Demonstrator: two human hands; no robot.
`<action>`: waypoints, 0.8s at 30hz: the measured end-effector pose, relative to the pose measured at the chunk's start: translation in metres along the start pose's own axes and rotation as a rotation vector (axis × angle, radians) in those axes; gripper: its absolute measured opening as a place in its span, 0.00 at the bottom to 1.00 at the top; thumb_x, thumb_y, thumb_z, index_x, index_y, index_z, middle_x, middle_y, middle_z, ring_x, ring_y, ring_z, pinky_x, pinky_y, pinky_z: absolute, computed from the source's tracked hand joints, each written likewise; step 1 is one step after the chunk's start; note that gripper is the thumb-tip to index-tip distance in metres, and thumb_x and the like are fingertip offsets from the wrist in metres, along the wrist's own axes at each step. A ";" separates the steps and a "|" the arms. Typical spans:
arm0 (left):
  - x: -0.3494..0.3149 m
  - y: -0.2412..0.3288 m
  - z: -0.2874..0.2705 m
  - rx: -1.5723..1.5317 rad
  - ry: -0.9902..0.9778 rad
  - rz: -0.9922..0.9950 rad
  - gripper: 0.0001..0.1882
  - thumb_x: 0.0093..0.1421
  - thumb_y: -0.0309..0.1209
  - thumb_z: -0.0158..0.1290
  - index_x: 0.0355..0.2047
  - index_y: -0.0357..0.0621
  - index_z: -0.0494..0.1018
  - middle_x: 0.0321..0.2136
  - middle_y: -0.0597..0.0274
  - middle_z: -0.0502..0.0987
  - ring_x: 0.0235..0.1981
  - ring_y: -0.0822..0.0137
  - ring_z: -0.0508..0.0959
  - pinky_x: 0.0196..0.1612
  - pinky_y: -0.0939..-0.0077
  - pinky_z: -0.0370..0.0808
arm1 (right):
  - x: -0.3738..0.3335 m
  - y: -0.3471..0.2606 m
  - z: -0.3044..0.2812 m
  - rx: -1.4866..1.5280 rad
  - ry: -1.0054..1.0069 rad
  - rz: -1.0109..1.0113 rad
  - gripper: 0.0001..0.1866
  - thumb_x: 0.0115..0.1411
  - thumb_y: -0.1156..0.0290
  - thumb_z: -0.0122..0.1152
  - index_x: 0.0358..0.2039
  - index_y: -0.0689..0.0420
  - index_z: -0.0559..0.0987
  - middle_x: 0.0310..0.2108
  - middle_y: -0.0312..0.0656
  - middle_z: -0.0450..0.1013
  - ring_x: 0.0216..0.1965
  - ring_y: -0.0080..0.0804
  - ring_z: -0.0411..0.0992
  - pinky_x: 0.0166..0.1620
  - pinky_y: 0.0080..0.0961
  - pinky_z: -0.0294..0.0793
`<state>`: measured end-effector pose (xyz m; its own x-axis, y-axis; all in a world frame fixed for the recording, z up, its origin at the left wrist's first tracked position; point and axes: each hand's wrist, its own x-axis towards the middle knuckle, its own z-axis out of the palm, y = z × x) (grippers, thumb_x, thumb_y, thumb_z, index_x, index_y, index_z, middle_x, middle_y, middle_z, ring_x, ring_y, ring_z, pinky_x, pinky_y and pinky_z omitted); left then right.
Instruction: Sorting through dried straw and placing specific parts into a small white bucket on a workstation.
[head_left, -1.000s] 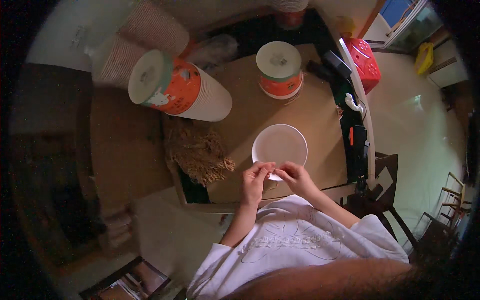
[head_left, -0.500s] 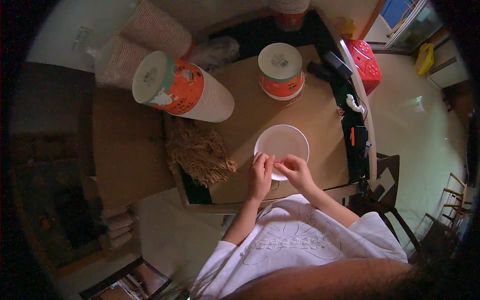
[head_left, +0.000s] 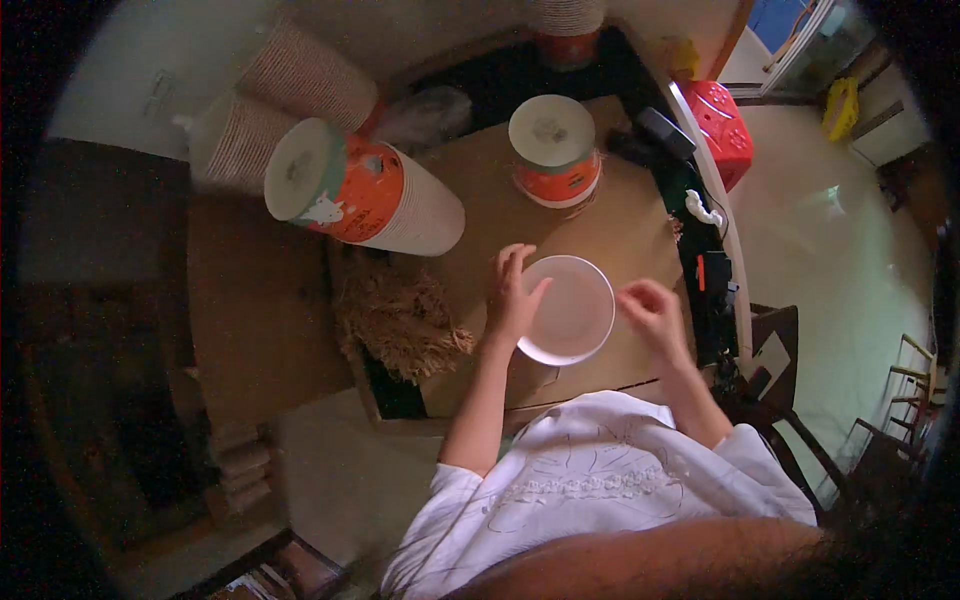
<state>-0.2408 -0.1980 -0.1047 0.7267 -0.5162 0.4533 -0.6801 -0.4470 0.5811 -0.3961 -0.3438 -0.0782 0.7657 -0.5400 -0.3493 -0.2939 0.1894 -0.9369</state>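
Observation:
A white round paper tub [head_left: 568, 310] stands mouth up on the brown cardboard, close in front of me. At its left rim is my left hand [head_left: 515, 300], open, with the thumb apart from the fingers and its tip over the rim. My right hand [head_left: 654, 312] hovers just off the tub's right side, its fingers curled together; whether anything thin is pinched in them is too small to see. Left of my left hand lies a tangled bundle of brown cord pieces [head_left: 405, 320].
A tall stack of paper tubs [head_left: 400, 200] leans at the left, printed orange and green. Another short stack [head_left: 553, 150] stands beyond the tub. Black devices [head_left: 665, 133] and a crumpled white tissue [head_left: 703, 208] line the right edge. A red stool [head_left: 722, 135] stands beyond the table.
My hands were together over the tub's near rim. They have parted: the left moved up along the left rim and opened, the right moved out to the right.

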 end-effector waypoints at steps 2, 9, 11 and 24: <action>-0.019 -0.033 0.001 -0.020 -0.166 -0.120 0.05 0.50 0.27 0.51 0.27 0.39 0.69 0.25 0.58 0.72 0.28 0.58 0.72 0.33 0.65 0.69 | 0.000 -0.021 -0.029 -0.008 0.140 -0.150 0.04 0.51 0.75 0.59 0.27 0.60 0.75 0.21 0.29 0.68 0.23 0.14 0.63 0.25 0.11 0.61; -0.075 -0.007 -0.018 -0.138 -0.373 -0.440 0.05 0.48 0.24 0.50 0.28 0.40 0.69 0.26 0.56 0.72 0.27 0.56 0.74 0.30 0.67 0.71 | -0.035 -0.019 -0.031 0.008 0.065 0.000 0.05 0.51 0.74 0.59 0.28 0.60 0.73 0.21 0.31 0.69 0.24 0.15 0.66 0.28 0.12 0.65; -0.073 0.014 -0.023 -0.105 -0.411 -0.454 0.06 0.49 0.25 0.52 0.29 0.40 0.69 0.26 0.56 0.71 0.27 0.58 0.75 0.31 0.69 0.71 | -0.026 0.031 0.008 0.099 -0.049 0.103 0.07 0.51 0.72 0.60 0.28 0.60 0.74 0.21 0.33 0.69 0.24 0.16 0.67 0.27 0.13 0.67; -0.076 -0.008 -0.027 -0.449 -0.493 -0.608 0.12 0.55 0.19 0.45 0.40 0.39 0.72 0.35 0.58 0.72 0.36 0.68 0.73 0.40 0.79 0.70 | -0.005 0.097 0.076 0.289 -0.160 0.260 0.07 0.55 0.74 0.54 0.31 0.65 0.73 0.22 0.37 0.70 0.23 0.20 0.68 0.22 0.14 0.69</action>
<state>-0.2883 -0.1352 -0.1259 0.7540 -0.5848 -0.2990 -0.0151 -0.4706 0.8822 -0.3851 -0.2604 -0.1683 0.7732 -0.3142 -0.5509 -0.3338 0.5370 -0.7747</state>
